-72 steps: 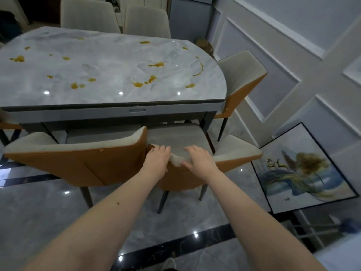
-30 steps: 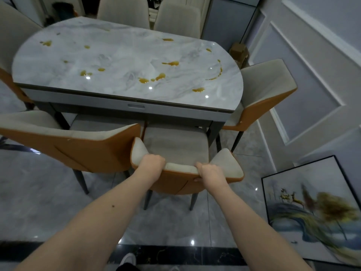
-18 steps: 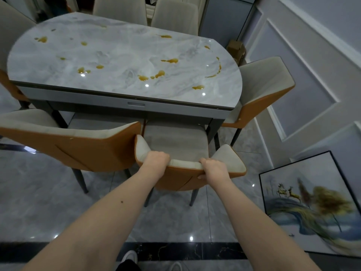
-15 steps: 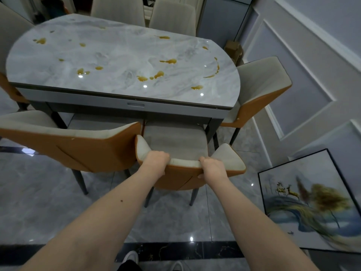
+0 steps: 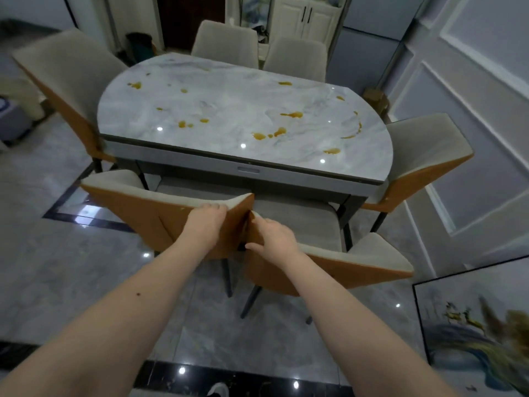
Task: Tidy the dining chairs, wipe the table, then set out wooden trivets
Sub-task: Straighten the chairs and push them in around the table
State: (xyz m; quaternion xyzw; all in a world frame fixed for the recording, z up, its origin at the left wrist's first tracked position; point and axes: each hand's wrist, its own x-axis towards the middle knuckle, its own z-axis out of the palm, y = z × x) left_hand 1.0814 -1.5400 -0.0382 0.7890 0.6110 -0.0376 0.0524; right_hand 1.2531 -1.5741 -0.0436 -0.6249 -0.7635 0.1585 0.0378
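Both hands on the two near chair backs, worktop not yet wiped.

Worktop [image 5: 229,110]: marble-look oval top, approx. a dozen amber spill marks [image 5: 270,134] spread across it, w/ ceiling-light reflections. Near left chair [image 5: 148,213] and near right chair [image 5: 343,265]: orange backs, grey fronts, seats under the worktop edge, inner top corners just beside each other. Further chairs: one at the left end [image 5: 71,81], one at the right end [image 5: 423,156], two on the far side [image 5: 226,41]. Framed picture [image 5: 472,325] stands on the floor by the right wall. My left hand [image 5: 204,222] holds the left chair's top edge, fingers curled over it. My right hand [image 5: 274,236] holds the right chair's top edge near its inner corner, fingers over the rim, thumb out on the orange back.
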